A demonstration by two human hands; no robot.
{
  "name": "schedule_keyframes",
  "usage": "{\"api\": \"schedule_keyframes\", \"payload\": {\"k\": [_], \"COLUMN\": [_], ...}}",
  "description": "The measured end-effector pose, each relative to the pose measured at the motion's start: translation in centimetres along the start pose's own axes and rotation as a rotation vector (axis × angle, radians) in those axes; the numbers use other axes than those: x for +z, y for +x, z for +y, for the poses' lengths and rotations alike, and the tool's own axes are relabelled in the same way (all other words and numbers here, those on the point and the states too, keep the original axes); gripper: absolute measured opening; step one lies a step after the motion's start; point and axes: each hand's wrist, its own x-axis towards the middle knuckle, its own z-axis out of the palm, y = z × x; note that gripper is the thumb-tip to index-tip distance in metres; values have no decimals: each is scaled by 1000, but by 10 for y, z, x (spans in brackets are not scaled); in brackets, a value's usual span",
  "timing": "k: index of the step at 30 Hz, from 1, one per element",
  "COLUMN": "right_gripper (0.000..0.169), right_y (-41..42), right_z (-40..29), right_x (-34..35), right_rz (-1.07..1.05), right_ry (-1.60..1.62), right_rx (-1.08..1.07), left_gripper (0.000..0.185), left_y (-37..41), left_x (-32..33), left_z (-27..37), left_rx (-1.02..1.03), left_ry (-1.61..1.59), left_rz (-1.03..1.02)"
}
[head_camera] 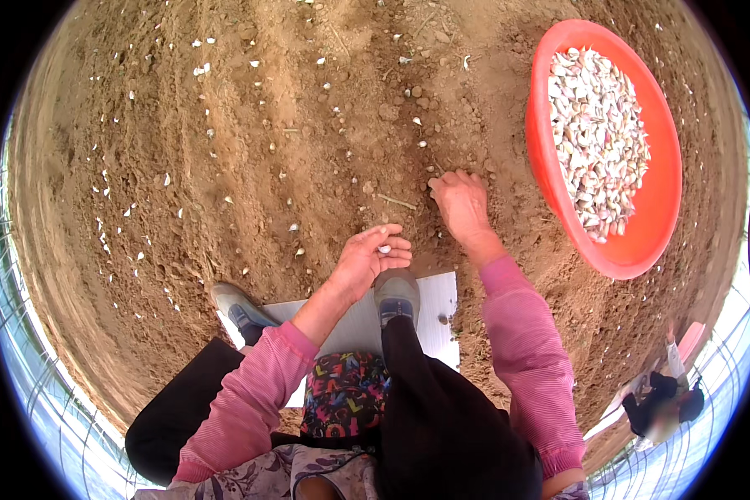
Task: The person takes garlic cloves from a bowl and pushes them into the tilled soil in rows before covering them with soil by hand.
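Garlic cloves rest in the curled fingers of my left hand [370, 255], palm partly up above my shoe; one clove [384, 249] shows plainly. Ahead and to the right, my right hand [461, 201] is lowered to the brown soil [506, 206] with its fingertips down; the fingers hide whether a clove is between them. To the right of that hand a red plastic basin [661, 212] stands on the soil, holding many peeled-apart garlic cloves [594, 131]. More cloves lie in rough rows in the soil, among them one [417, 120] beyond my right hand.
Under my shoes [398, 294] lies a white board [437, 300]. A patterned cushion or seat [345, 394] is between my legs. A dry stalk [397, 201] lies between my hands. At the far lower right another person [659, 406] is low to the ground near a pink object [690, 340].
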Motion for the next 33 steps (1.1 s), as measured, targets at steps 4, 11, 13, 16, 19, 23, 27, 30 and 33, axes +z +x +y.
{"api": "schedule_keyframes", "payload": {"k": [4, 11, 13, 16, 19, 23, 27, 30, 33], "right_gripper": [14, 18, 19, 17, 12, 4, 3, 3, 3], "right_y": [-30, -74, -77, -74, -61, -52, -40, -38, -39], "right_z": [-51, -79, -70, -48, -31, -21, -15, -12, -14], "right_x": [-55, -43, -38, -23, -21, -18, -3, 9, 9], "right_rz": [-149, -234, -245, -116, -113, -74, 52, 81, 29], "right_ry": [616, 754, 914, 998, 934, 535, 120, 43, -15], "right_rx": [148, 220, 337, 465, 552, 314, -21, -75, -61], "left_gripper": [52, 75, 77, 79, 77, 73, 76, 80, 74], "left_y": [-2, -4, -7, -14, -28, -66, -120, -163, -207], "left_x": [-11, 5, 13, 15, -7, -49, -100, -130, -145], "left_z": [-5, -34, -30, -14, 4, 33, 66, 92, 125], "left_rx": [-11, -114, -91, -77, -103, -172, -221, -295, -303], "left_ry": [-51, -136, -160, -82, 110, 368, 521, 613, 708], "left_rz": [-38, -9, -12, -56, -33, 72, 219, 328, 374]}}
